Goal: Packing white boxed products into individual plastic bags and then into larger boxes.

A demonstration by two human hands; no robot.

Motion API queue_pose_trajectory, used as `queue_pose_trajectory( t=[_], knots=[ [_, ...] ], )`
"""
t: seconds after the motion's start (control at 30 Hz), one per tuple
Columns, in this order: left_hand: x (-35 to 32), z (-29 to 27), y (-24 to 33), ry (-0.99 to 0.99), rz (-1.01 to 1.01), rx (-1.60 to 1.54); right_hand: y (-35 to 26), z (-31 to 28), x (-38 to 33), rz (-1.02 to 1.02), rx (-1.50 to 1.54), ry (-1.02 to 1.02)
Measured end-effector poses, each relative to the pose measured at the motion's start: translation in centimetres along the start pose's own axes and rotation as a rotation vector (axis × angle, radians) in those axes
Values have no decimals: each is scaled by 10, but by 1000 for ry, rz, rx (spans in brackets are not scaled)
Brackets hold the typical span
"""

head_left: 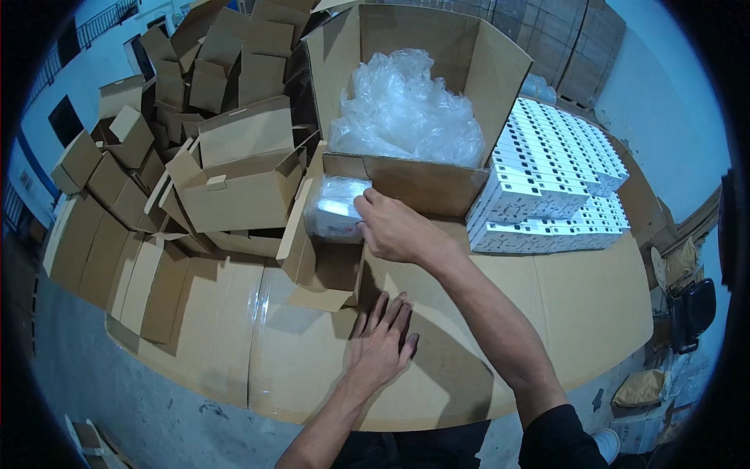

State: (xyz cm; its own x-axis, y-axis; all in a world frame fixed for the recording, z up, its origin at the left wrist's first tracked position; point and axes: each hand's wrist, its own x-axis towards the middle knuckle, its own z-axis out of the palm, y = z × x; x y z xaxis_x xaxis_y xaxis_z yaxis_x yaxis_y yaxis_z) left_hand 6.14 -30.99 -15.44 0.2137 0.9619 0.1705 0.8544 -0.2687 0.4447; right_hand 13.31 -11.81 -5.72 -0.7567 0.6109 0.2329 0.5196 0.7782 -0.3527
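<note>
Packet (pixel 336 207) in clear wrap, sitting in the mouth of a small open box (pixel 316 266), my right hand (pixel 394 228) gripping its edge, my left hand (pixel 380 344) open and flat on the cardboard table (pixel 547 305), big box (pixel 422 184) of plastic bags just behind, white boxes (pixel 551 180) stacked to the right.

A cardboard-covered table (pixel 547 313) carries folded cartons (pixel 234 187), a big open box (pixel 422 184) and stacked white boxes (pixel 555 180).

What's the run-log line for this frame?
left hand: flat on cardboard sheet | right hand: gripping plastic-wrapped packet at small open carton
</note>
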Motion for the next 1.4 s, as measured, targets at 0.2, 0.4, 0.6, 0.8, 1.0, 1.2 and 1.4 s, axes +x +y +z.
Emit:
queue_pose_trajectory(
  t=[0.2, 0.4, 0.6, 0.8, 1.0, 1.2, 1.4],
  knots=[
    [1, 3, 0, -21, -5, -46, -3, 18, 10, 40, -193, 48],
    [2, -1, 1, -67, -27, -13, -3, 15, 11, -55, -114, 160],
    [0, -2, 2, -40, -26, 16, -9, 24, 20, -48, -109, 152],
    [1, 11, -1, 45, 35, -67, -10, 48, 22, 31, -223, 316],
    [0, 6, -8, 69, 65, -141, -37, 34, 13, 199, -150, 126],
    [7, 4, 11, 6, -12, -26, -7, 10, -59, 127, 208, 195],
    [5, 1, 7, 13, 76, -11, 32, -14, -150, 166, 185, 252]
  ],
)
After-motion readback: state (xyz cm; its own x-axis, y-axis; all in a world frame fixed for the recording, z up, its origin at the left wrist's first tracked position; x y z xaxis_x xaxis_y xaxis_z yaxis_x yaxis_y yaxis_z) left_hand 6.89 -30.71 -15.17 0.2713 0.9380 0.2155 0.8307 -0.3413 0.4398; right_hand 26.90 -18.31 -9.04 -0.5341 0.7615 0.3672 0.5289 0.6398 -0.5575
